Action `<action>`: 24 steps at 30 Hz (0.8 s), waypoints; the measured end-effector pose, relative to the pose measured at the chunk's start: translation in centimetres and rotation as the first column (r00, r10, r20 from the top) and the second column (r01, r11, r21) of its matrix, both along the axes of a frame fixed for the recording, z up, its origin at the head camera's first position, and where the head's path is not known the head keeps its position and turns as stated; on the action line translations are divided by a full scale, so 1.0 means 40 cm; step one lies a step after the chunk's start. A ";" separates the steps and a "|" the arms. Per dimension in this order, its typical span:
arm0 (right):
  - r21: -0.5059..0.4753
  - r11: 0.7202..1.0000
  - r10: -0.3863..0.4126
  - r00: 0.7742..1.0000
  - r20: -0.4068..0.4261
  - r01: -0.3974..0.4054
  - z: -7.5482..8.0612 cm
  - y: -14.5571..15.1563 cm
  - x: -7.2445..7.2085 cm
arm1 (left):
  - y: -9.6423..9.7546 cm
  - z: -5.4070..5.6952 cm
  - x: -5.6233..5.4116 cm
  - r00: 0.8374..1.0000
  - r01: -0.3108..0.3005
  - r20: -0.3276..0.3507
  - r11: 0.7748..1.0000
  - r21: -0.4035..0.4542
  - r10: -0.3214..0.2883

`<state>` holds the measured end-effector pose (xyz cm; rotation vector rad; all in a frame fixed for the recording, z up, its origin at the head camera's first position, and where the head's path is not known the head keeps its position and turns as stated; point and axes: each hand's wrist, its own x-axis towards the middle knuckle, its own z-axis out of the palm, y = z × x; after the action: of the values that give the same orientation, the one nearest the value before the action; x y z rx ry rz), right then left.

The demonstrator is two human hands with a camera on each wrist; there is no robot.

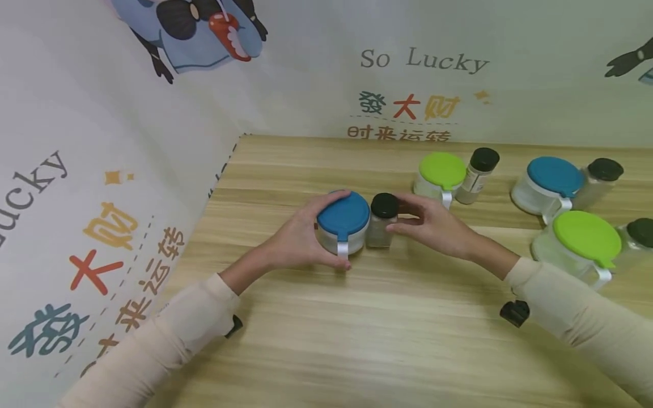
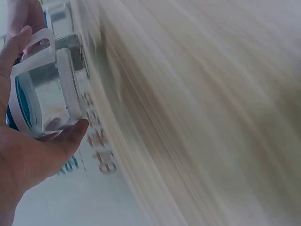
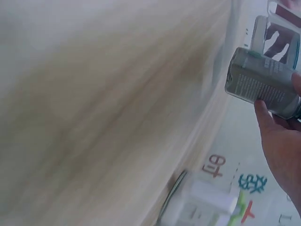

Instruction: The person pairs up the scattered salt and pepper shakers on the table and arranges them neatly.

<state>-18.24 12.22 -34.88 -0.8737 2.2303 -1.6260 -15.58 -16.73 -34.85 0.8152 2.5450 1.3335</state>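
Note:
My left hand grips a clear seasoning jar with a blue lid and a white handle, its thumb low by the handle and its fingers round the far left side. Close against that jar on its right stands a small square spice bottle with a black cap. My right hand holds this bottle from the right between thumb and fingers. Small printed text covers the side of the spice bottle in the right wrist view. In the left wrist view the blue-lidded jar looks see-through.
To the right stand a green-lidded jar beside a black-capped bottle, another blue-lidded jar beside a bottle, and a nearer green-lidded jar beside a bottle. Printed cloth borders the wooden table behind and left.

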 end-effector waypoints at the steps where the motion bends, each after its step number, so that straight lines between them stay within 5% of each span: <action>1: -0.006 1.000 -0.005 1.000 0.000 0.005 0.001 0.012 0.008 | 0.012 0.002 0.002 1.000 0.009 -0.010 1.000 0.004 -0.009; 11: 0.089 0.990 -0.113 0.991 0.069 0.107 0.025 0.134 0.065 | 0.140 -0.005 0.016 0.996 0.042 -0.083 0.998 -0.038 -0.045; 16: 0.120 0.978 -0.173 0.985 0.028 0.168 0.014 0.214 0.079 | 0.232 -0.015 0.001 0.991 0.041 -0.119 0.994 -0.105 -0.054; 24: 0.170 0.949 -0.259 0.964 -0.058 0.266 -0.009 0.305 0.106 | 0.341 -0.033 -0.016 0.993 0.078 -0.082 0.986 -0.147 -0.091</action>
<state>-13.99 24.44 -35.25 -0.5829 2.5598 -1.4933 -16.24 -3.08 -36.18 0.9614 2.6042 1.0985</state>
